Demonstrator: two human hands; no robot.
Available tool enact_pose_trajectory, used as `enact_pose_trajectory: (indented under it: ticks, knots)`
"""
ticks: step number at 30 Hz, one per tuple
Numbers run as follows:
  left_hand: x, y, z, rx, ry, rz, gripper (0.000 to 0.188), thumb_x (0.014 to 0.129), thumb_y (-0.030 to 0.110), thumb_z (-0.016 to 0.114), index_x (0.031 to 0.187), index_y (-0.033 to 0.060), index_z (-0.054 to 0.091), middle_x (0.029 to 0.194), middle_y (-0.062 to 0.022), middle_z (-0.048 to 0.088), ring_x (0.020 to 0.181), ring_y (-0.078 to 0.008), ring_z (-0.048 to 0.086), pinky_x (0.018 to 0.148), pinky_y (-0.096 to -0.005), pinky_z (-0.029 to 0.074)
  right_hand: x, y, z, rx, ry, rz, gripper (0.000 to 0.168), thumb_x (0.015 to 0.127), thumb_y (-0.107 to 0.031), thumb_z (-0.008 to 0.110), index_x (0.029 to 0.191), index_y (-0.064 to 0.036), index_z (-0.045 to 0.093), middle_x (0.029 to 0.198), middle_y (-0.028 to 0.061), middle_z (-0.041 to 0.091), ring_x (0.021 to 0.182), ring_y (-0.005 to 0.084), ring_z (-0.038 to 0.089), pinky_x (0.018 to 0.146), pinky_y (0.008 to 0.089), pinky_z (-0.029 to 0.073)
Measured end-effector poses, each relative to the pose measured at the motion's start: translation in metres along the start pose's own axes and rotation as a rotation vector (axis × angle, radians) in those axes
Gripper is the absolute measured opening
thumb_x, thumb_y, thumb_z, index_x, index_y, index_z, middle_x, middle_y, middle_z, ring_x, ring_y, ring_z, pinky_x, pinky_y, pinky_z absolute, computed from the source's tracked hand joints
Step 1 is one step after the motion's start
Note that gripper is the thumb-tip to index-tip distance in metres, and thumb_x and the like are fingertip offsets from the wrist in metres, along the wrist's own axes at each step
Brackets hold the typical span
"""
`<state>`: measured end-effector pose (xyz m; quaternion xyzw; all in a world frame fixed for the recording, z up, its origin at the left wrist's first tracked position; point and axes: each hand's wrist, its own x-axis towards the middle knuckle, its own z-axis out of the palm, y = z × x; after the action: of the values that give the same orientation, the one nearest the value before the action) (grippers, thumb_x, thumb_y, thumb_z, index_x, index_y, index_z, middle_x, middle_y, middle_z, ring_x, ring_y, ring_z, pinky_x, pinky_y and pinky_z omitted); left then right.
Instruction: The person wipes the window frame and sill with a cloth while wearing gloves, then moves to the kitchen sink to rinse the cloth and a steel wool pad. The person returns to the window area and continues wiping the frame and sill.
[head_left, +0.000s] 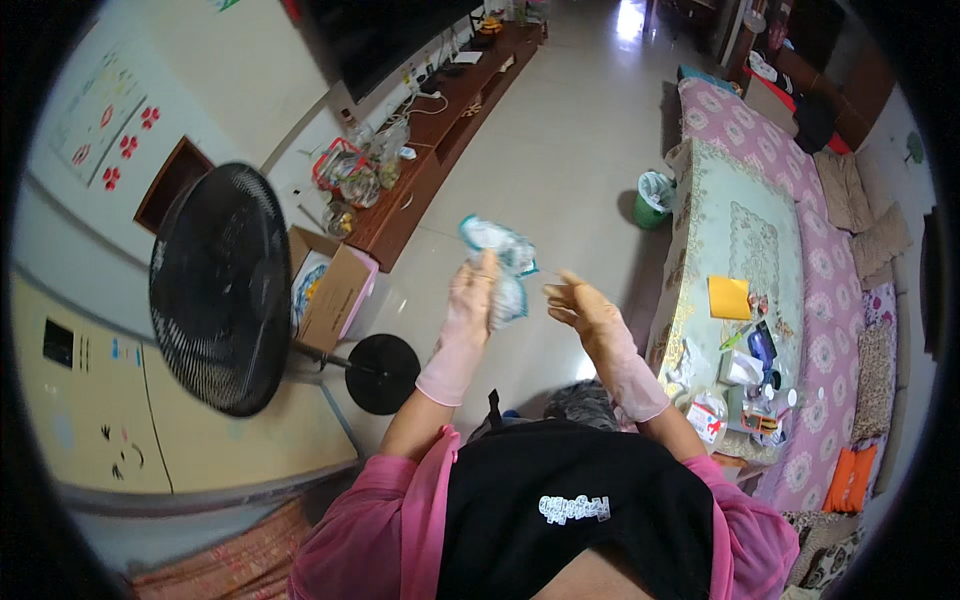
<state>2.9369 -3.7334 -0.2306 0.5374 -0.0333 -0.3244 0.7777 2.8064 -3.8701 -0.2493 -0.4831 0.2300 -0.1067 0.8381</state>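
My left hand (472, 289), in a thin pale pink glove, grips a crumpled white-and-teal plastic packet (511, 255). Motion blurs the packet, and its contents are hard to make out. To the right of it is my right hand (589, 306), gloved the same way. Its fingers are bent and somewhat apart, with nothing plainly held in them. A faint thin line shows between the packet and the right fingertips; what it is I cannot tell. Both hands are raised in front of me over the tiled floor (555, 150).
A black standing fan (221, 289) and an open cardboard box (330, 296) are on the left. Beyond them runs a brown TV cabinet (442, 135) with jars. A green bin (651, 206) stands beside the cloth-covered table (712, 202), which carries a yellow sheet (729, 298) and a tissue box (741, 368).
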Motion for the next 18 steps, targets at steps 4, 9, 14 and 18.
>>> enact_pose_trajectory:
  ticks: [4, 9, 14, 18]
  knots:
    - [0.105, -0.017, 0.071, 0.963, -0.575, 0.798, 0.038, 0.087, 0.021, 0.067, 0.121, 0.0062, 0.058, 0.110, -0.0094, 0.064, 0.096, -0.0228, 0.061, 0.086, -0.0392, 0.049, 0.084, 0.012, -0.074, 0.640, -0.093, -0.031, 0.056, 0.092, -0.046, 0.057, 0.135, -0.011, 0.046, 0.126, 0.0096, 0.058, 0.109, 0.0234, 0.059, 0.093, 0.0468, 0.049]
    - [0.191, -0.032, 0.147, 1.413, -0.686, 0.943, 0.061, 0.082, 0.025, 0.068, 0.138, 0.0117, 0.046, 0.140, -0.0153, 0.045, 0.128, -0.0292, 0.043, 0.107, -0.0426, 0.034, 0.205, -0.047, -0.131, 0.705, -0.107, 0.047, 0.048, 0.095, -0.045, 0.050, 0.128, -0.010, 0.052, 0.128, 0.0094, 0.057, 0.110, 0.0270, 0.061, 0.090, 0.0488, 0.053]
    - [0.304, -0.001, 0.188, 0.672, -0.436, 0.642, 0.071, 0.087, 0.042, 0.064, 0.146, 0.0130, 0.035, 0.145, -0.0133, 0.042, 0.137, -0.0250, 0.036, 0.111, -0.0450, 0.030, 0.305, -0.167, -0.131, 0.534, -0.059, -0.118, 0.034, 0.096, -0.031, 0.051, 0.118, -0.006, 0.059, 0.111, 0.0095, 0.063, 0.102, 0.0257, 0.063, 0.090, 0.0397, 0.053]
    - [0.375, 0.019, 0.205, -0.050, -0.242, 0.052, 0.068, 0.094, 0.056, 0.044, 0.145, 0.0116, 0.035, 0.140, -0.0102, 0.046, 0.131, -0.0260, 0.043, 0.107, -0.0397, 0.038, 0.410, -0.196, -0.153, -0.498, -0.030, -0.547, 0.045, 0.091, -0.030, 0.057, 0.127, -0.003, 0.053, 0.127, 0.0178, 0.053, 0.113, 0.0290, 0.057, 0.098, 0.0386, 0.046]
